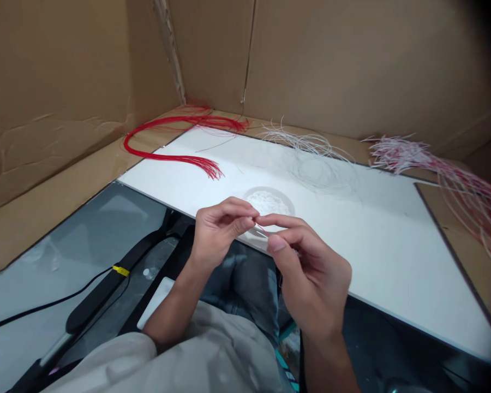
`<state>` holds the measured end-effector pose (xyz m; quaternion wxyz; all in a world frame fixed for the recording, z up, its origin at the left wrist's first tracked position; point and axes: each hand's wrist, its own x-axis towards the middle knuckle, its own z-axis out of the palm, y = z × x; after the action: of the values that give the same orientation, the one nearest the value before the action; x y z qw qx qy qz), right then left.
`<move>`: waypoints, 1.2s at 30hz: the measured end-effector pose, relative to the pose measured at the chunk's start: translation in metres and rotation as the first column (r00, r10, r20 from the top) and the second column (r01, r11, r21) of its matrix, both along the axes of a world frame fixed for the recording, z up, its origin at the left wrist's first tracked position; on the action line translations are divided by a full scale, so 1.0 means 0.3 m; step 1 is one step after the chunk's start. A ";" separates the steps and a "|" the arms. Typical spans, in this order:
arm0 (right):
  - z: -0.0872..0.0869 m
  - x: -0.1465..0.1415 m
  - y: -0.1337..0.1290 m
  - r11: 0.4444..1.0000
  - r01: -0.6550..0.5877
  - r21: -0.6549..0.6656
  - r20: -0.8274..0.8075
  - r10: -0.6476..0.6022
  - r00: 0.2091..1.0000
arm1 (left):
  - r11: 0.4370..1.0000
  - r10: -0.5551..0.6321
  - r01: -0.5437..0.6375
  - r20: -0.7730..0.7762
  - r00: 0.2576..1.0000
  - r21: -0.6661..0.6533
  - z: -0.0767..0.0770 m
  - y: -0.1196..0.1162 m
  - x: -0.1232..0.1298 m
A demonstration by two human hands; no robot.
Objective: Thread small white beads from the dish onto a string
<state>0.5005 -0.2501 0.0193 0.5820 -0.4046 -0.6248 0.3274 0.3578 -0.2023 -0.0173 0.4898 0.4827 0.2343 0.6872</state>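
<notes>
Above the front edge of the white table my left hand (223,226) and my right hand (311,267) meet, both closed in a pinch. A thin red wire and a thin white wire (261,233) run between their fingertips. My right thumb and fingers pinch the wires. What sits at the tips of my left thumb and index finger is too small to make out. Just behind the hands lies a round dish (291,206) with many small white pieces (268,202), partly hidden by my fingers.
A bundle of red wires (163,157) curves across the table's left. White wires (306,143) lie loose at the back, and a red-and-white bundle (405,155) hangs over the right side. Cardboard walls (331,60) enclose the white tabletop (393,245). A black padded bar (102,295) stands lower left.
</notes>
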 end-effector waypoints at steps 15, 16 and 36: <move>0.018 0.001 0.006 0.982 -0.130 -0.139 -0.187 0.103 0.977 | 0.950 -0.244 0.274 0.189 0.951 -0.152 0.003 -0.017 0.018; 0.019 0.002 0.006 0.981 -0.131 -0.142 -0.181 0.105 0.978 | 0.951 -0.238 0.268 0.187 0.953 -0.156 0.003 -0.017 0.019; 0.030 0.021 0.005 0.970 -0.171 -0.175 -0.115 0.152 0.982 | 0.956 -0.280 0.286 0.099 0.955 -0.058 -0.018 -0.006 -0.003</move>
<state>0.5069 -0.2487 0.0283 0.5442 -0.3874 -0.5925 0.4502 0.3571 -0.2040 -0.0228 0.6100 0.4623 0.1651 0.6221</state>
